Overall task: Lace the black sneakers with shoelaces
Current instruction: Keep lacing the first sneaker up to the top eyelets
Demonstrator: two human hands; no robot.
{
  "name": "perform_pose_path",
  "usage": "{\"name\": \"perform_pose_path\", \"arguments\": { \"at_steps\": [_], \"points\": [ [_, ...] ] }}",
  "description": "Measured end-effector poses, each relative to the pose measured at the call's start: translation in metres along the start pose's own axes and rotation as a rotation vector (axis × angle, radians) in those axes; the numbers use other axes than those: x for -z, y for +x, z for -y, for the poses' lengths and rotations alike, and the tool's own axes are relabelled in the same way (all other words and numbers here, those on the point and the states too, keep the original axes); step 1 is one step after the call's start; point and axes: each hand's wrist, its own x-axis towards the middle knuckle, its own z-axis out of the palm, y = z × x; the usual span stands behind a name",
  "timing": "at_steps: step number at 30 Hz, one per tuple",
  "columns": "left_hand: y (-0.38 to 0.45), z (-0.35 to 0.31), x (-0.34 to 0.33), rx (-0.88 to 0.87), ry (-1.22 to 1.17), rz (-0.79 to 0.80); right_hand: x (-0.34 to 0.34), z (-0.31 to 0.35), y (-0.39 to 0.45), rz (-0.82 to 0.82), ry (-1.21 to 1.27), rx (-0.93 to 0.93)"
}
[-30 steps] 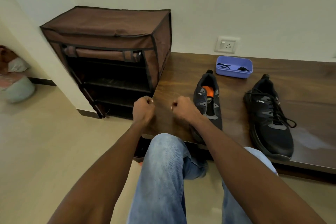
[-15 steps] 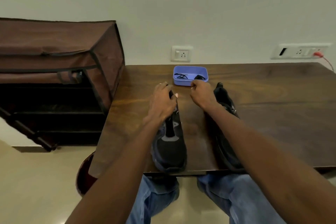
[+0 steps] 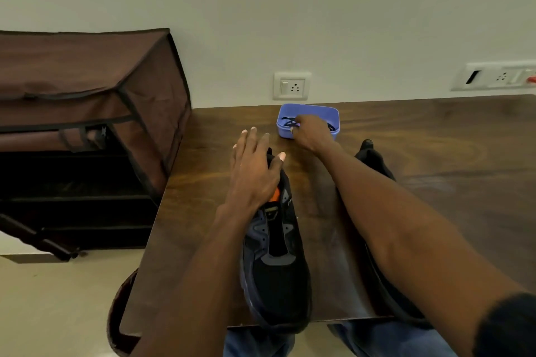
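Since the earlier frame the right hand point(image 3: 311, 133) has been moved from beside the laced sneaker's heel forward into the tray point(image 3: 333, 113); the left hand point(image 3: 255, 171) has been kept on the unlaced sneaker point(image 3: 275, 264), now with fingers spread.

Right hand: fingers are curled down into the blue tray over a black lace point(image 3: 287, 122). Whether the lace is actually pinched cannot be told; the fingertips are hidden behind the knuckles. A second dark lace end point(image 3: 332, 126) is seen past the hand, at the tray's right side.

Left hand: laid flat and relaxed over the heel and collar of the unlaced sneaker, fingers straight, thumb out to the right. Nothing is gripped. An orange lining is glimpsed just under the palm.

Unlaced sneaker: stood on the desk point(image 3: 435, 182), toe toward the wearer and reaching the near edge. Eyelets are seen bare along the tongue.

Second sneaker point(image 3: 374, 159): set to the right, mostly hidden by the right forearm; only the heel and a strip of sole at the desk edge are made out. Its laces cannot be seen.

Tray: placed at the back of the desk, below a wall socket point(image 3: 291, 86). A switch plate point(image 3: 499, 77) is cut off at the right border.

Left of the desk, a brown fabric rack point(image 3: 87, 81) is seen, its shelves too dark to read. Jeans point(image 3: 258, 342) are visible under the desk edge.
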Motion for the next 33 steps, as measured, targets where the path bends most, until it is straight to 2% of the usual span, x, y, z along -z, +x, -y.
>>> {"name": "perform_pose_path", "arguments": {
  "at_steps": [3, 12, 15, 19, 21, 28, 30, 33],
  "points": [
    [0.0, 0.001, 0.002, 0.02, -0.004, -0.023, 0.004, 0.001, 0.004, 0.185, -0.112, -0.001],
    [-0.006, -0.005, 0.004, 0.014, -0.026, -0.019, 0.007, -0.002, -0.024, 0.286, -0.21, 0.069],
    [-0.008, -0.004, 0.001, 0.016, -0.025, -0.004, 0.005, -0.004, -0.036, 0.256, -0.203, 0.096],
    [-0.01, -0.004, 0.003, 0.053, -0.052, -0.02, 0.008, -0.004, -0.03, 0.078, -0.044, 0.05],
    [-0.009, -0.002, 0.004, 0.091, -0.088, -0.043, 0.01, -0.005, -0.016, 0.059, -0.02, 0.025],
    [-0.006, -0.001, 0.003, 0.103, -0.108, -0.039, -0.007, 0.006, 0.014, 0.379, -0.102, -0.027],
    [-0.007, -0.001, 0.004, 0.097, -0.102, -0.043, -0.017, 0.003, 0.015, 0.332, -0.182, -0.005],
    [-0.008, 0.0, 0.005, 0.1, -0.103, -0.061, -0.019, 0.001, 0.009, 0.168, -0.116, -0.02]
  ]
}}
